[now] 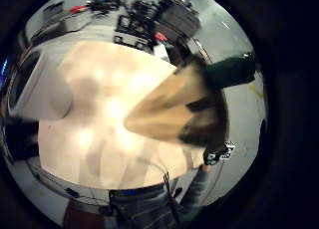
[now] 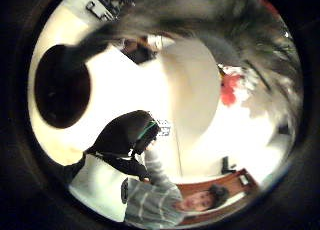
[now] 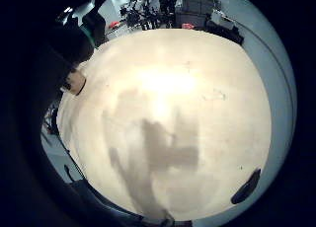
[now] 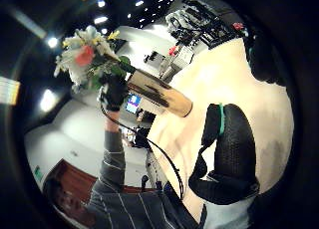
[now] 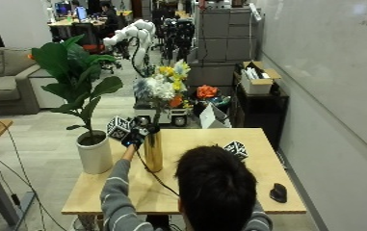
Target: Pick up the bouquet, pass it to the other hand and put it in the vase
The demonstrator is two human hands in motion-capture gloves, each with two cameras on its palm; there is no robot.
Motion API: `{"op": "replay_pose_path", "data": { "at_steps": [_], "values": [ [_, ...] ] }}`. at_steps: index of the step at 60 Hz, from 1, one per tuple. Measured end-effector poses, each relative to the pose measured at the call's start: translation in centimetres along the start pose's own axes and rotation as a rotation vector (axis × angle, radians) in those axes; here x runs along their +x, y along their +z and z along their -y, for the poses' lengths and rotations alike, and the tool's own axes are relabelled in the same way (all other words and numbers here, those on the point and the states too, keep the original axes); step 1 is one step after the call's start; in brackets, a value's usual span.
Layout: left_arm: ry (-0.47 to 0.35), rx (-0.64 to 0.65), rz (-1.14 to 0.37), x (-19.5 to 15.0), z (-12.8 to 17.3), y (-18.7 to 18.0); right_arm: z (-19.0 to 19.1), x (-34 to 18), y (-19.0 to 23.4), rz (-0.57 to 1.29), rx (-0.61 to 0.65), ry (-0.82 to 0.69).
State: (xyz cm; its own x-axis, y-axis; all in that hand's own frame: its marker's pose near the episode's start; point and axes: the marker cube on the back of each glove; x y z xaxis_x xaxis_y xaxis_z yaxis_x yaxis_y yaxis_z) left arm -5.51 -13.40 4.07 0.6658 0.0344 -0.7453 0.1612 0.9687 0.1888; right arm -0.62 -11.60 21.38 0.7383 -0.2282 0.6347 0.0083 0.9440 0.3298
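Observation:
A bouquet (image 5: 162, 86) of white, yellow, blue and orange flowers stands upright over a tall gold vase (image 5: 153, 154) at the table's left middle. Its stems run down to the vase's mouth. My left hand (image 5: 134, 138) grips the stems right at that mouth and hides how deep they sit. The right thumb side palm view shows that hand (image 4: 114, 92) between the flowers (image 4: 87, 57) and the vase (image 4: 159, 98). My right hand (image 4: 227, 149) hovers over the table to the vase's right with relaxed fingers, holding nothing.
A potted plant in a white pot (image 5: 95, 151) stands at the table's left edge, close beside the vase. A black mouse (image 5: 277, 192) lies near the front right corner of the wooden table (image 5: 196, 192). A cable trails from the left hand across the table.

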Motion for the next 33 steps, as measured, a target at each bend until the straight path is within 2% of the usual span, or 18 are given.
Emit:
{"op": "replay_pose_path", "data": {
  "at_steps": [2, 5, 7, 12, 15, 17, 19, 23, 29, 33],
  "values": [
    [-0.064, -0.092, 0.008, -0.6, -3.1, -0.9, 0.1, 1.0, -0.2, -0.043, 0.027, 0.015],
    [-0.052, -0.146, -0.023, -1.1, -5.5, -1.7, -0.4, 1.4, -0.2, -0.013, 0.016, 0.026],
    [-0.031, -0.136, -0.029, -1.5, -6.1, -1.9, -0.5, 1.5, -0.4, 0.002, 0.034, 0.007],
    [0.122, -0.029, 0.004, 0.0, -6.2, -1.4, -0.6, 2.4, -0.9, -0.002, 0.077, -0.022],
    [0.226, 0.007, 0.117, 1.7, -5.7, -0.3, -0.9, 3.0, -1.2, -0.009, 0.084, -0.010],
    [0.248, 0.015, 0.212, 2.7, -5.4, 0.6, -0.9, 3.2, -1.4, -0.007, 0.106, -0.025],
    [0.249, -0.001, 0.272, 3.8, -5.3, 1.6, -1.0, 3.4, -1.4, 0.007, 0.113, -0.035],
    [0.264, -0.039, 0.301, 5.7, -5.0, 3.4, -2.0, 3.6, -1.6, 0.016, 0.082, -0.007],
    [0.180, -0.144, 0.363, 6.0, -4.8, 5.4, -2.5, 4.6, -2.1, -0.054, 0.105, -0.011],
    [0.121, -0.221, 0.409, 5.5, -5.0, 6.0, -3.1, 4.6, -2.0, -0.018, 0.073, -0.008]
  ]
}}
